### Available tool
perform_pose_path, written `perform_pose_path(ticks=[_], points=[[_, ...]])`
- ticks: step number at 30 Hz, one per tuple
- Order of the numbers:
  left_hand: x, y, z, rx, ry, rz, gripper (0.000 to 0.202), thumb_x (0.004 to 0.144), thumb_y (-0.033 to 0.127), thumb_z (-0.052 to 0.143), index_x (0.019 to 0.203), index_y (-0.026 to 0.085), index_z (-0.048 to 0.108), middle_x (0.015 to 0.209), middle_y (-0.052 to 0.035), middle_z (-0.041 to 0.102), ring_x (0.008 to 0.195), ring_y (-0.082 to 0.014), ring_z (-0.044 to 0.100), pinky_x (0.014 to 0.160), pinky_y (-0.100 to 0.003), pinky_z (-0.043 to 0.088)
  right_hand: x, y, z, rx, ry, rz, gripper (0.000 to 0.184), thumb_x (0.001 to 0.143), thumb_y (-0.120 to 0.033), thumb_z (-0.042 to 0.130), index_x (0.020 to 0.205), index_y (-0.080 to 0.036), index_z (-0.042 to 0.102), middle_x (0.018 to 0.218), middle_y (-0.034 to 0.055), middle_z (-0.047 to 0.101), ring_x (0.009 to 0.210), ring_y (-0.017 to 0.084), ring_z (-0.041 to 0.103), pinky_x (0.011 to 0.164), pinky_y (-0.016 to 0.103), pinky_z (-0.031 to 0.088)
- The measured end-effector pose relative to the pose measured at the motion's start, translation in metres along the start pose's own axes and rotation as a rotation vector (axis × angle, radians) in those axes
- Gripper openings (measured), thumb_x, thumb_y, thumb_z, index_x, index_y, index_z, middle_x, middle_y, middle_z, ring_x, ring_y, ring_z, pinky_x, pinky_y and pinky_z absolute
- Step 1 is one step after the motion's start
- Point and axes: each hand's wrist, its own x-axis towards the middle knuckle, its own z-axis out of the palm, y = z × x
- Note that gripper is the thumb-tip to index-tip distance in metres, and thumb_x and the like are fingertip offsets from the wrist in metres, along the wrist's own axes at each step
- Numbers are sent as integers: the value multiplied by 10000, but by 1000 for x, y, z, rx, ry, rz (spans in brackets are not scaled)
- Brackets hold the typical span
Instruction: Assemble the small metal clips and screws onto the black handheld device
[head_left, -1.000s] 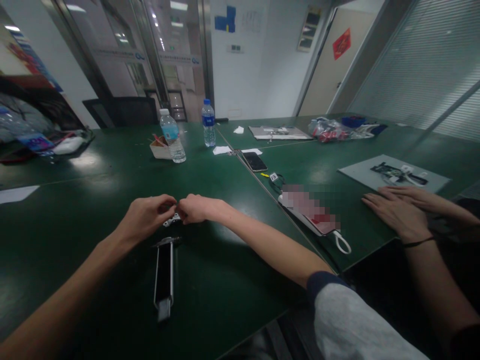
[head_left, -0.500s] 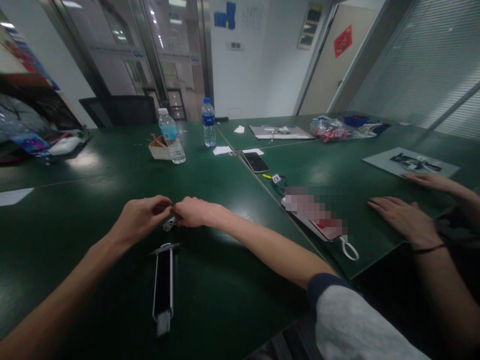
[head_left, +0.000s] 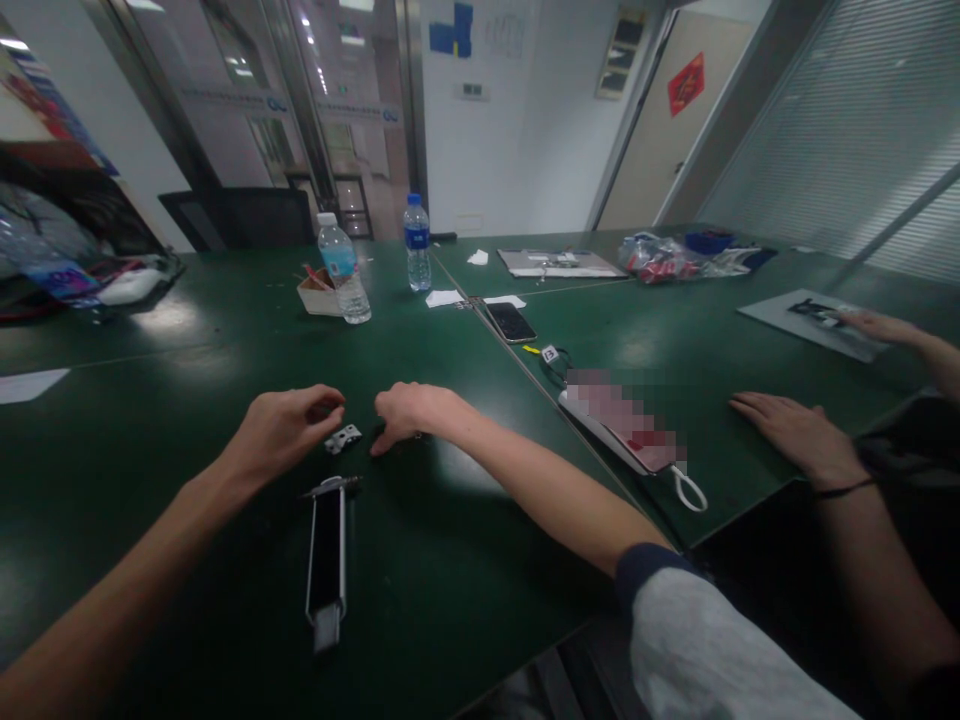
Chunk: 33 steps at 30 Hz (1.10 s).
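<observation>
My left hand (head_left: pixel 289 428) rests on the green table (head_left: pixel 187 400) with its fingers curled and thumb against forefinger; what it pinches is too small to see. My right hand (head_left: pixel 414 412) is a hand's width to the right, fingers bent down together with their tips on the table. A small silver metal bracket (head_left: pixel 343 438) lies loose between the two hands. Just in front of it lies a long black part in a silver frame (head_left: pixel 328 555), pointing towards me.
Another person's hand (head_left: pixel 787 432) lies flat at the right, their other hand (head_left: pixel 874 323) on a grey sheet. A white device with a cord (head_left: pixel 637 445), a phone (head_left: pixel 510 322), two water bottles (head_left: pixel 345 272), a paper box (head_left: pixel 319 295) and bags stand farther back.
My hands were joined over the small bracket; they have drawn apart and the bracket lies on the table. The other person's far hand reached out to the grey sheet.
</observation>
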Motion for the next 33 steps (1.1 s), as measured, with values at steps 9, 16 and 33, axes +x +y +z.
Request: perform_pose_path(ticks=[9,16,33], points=[[-3,10,-3,42,-46,-36,441,743,488,384,948,191,637,881,-74,704,773,-224,658,710,-302,489,-6,-5,-4,-56,-140,-55,270,753,-210,700,1006,-122,665,1008,92,682,838,205,666,714,315,555],[-4,7,-3,23,-40,-37,467,735,508,391,953,177,637,880,-89,701,783,-232,655,728,-320,493,-3,-4,0,-17,-158,-89,197,734,-141,656,927,-106,672,849,73,696,699,177,654,599,271,530],[-2,-6,1,24,-5,7,457,757,507,416,954,167,650,842,-81,699,728,-235,652,671,-320,485,10,15,0,297,338,-246,251,759,27,520,954,-100,616,918,59,668,824,123,597,669,197,429]])
